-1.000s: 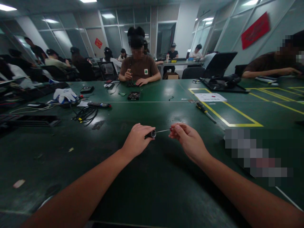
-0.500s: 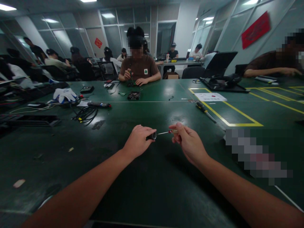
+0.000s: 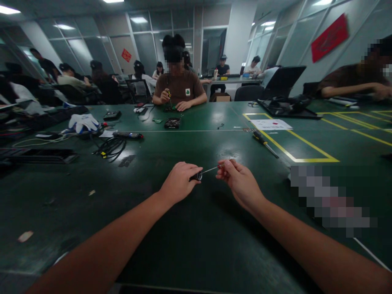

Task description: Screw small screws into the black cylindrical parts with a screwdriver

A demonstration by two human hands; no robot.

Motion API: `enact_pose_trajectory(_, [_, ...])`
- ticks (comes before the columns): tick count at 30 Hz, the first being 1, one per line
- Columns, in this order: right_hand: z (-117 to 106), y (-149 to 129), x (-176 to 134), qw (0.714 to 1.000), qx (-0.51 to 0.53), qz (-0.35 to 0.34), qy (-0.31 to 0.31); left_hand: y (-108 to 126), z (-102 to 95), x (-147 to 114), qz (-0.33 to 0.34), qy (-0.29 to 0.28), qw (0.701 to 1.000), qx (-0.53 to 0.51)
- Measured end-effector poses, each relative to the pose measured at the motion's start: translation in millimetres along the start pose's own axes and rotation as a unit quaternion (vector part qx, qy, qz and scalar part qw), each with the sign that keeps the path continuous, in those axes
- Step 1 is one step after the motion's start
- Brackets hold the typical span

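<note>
Support comes from your left hand (image 3: 177, 183), curled around a dark cylinder (image 3: 196, 177) whose open end faces your right hand (image 3: 245, 181), seemingly so the slim screwdriver (image 3: 210, 170) has a straight path to it. Your right hand pinches that screwdriver near its handle, a light grip that probably suits fine control. Whether the tip touches the rim is too small to tell. Beyond your right hand, a yellow-and-black screwdriver (image 3: 265, 144) rests on the worktop (image 3: 196, 245), apart from both hands.
</note>
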State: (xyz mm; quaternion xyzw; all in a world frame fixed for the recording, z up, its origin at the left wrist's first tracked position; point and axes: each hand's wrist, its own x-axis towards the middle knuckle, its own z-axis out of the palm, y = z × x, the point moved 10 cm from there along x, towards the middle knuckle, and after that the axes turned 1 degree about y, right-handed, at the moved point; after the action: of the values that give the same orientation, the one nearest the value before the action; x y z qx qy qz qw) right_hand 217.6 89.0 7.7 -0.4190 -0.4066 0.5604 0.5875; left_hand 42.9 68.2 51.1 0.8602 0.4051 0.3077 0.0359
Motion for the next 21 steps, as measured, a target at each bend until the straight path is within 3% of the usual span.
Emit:
enact_pose_trajectory(3, [-12.5, 4.1, 8.4, 0.996, 0.06, 0.054, 0.023, -0.4, -3.4, 2.8, 0.012, 0.007, 1.0, 0.012])
enact_pose_trajectory(6, [-22.6, -3.1, 12.8, 0.996, 0.065, 0.03, 0.051, -7.7, -5.0, 3.8, -0.012, 0.003, 1.0, 0.018])
enact_pose_trajectory(11, [-12.0, -1.0, 6.2, 0.999, 0.02, 0.009, 0.033, -13.1, -4.3, 1.4, -0.035, -0.01, 0.999, 0.019])
enact_pose_trajectory(17, [-26.1, -14.5, 2.6, 0.995, -0.019, -0.046, 0.089, -19.5, 1.5, -2.2, -0.085, -0.065, 0.994, 0.019])
enact_pose_trajectory(21, [-39.8, -30.9, 4.5, 0.985, -0.071, -0.091, 0.126, -19.7, 16.7, -5.7, -0.107, -0.139, 0.984, 0.012])
